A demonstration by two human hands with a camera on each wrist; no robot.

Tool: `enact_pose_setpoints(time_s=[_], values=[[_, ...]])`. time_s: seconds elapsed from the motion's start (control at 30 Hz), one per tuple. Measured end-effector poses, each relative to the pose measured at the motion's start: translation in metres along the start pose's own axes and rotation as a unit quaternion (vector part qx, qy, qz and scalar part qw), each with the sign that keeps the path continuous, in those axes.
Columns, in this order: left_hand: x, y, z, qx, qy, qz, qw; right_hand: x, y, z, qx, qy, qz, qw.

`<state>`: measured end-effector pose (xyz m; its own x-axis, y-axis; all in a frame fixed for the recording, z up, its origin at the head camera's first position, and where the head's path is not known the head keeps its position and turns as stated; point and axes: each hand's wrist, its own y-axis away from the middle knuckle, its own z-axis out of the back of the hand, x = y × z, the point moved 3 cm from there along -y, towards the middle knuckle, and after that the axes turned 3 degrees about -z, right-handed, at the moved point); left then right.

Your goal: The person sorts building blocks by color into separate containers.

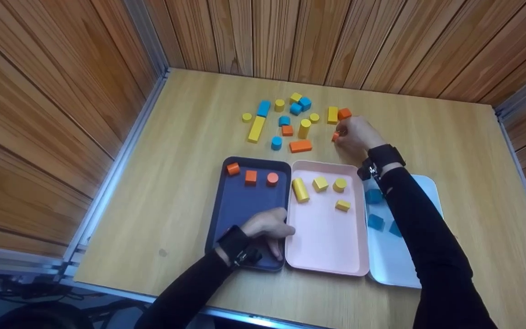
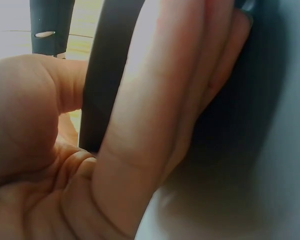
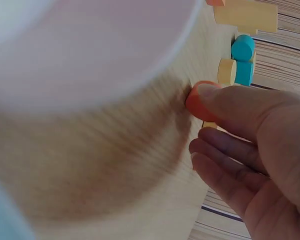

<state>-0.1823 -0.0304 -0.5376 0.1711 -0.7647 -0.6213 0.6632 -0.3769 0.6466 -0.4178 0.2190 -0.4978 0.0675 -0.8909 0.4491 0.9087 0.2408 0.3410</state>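
Observation:
My right hand (image 1: 358, 132) is over the far part of the table, pinching a small orange block (image 3: 196, 104) with rounded sides between thumb and fingertips. Next to that hand lie another orange block (image 1: 344, 113) and a yellow rectangular block (image 1: 332, 115). Lower down, my left hand (image 1: 267, 224) grips the right side wall of the dark blue tray (image 1: 217, 214), thumb on one face and fingers on the other. Three orange blocks sit at that tray's far end, one being an orange cube (image 1: 250, 177). Beside it, the pink tray (image 1: 327, 242) holds several yellow blocks.
A light blue tray (image 1: 395, 269) with blue blocks stands at the right, partly hidden under my right forearm. Beyond the trays are scattered yellow, blue and orange blocks, including an orange bar (image 1: 300, 146) and a yellow cylinder (image 1: 304, 129). Wooden walls (image 1: 272, 41) enclose the table.

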Motion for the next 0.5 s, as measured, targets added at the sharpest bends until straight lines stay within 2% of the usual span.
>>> enact_pose_setpoints(time_s=[0.3,0.5], values=[[-0.001,0.001,-0.003,0.012,0.032,0.014,0.9993,-0.003,0.008,-0.004,0.000,-0.042,-0.035,0.999],[0.000,0.000,-0.001,0.010,0.033,0.022,0.9992,-0.006,0.015,-0.002,-0.023,-0.031,0.002,0.999]])
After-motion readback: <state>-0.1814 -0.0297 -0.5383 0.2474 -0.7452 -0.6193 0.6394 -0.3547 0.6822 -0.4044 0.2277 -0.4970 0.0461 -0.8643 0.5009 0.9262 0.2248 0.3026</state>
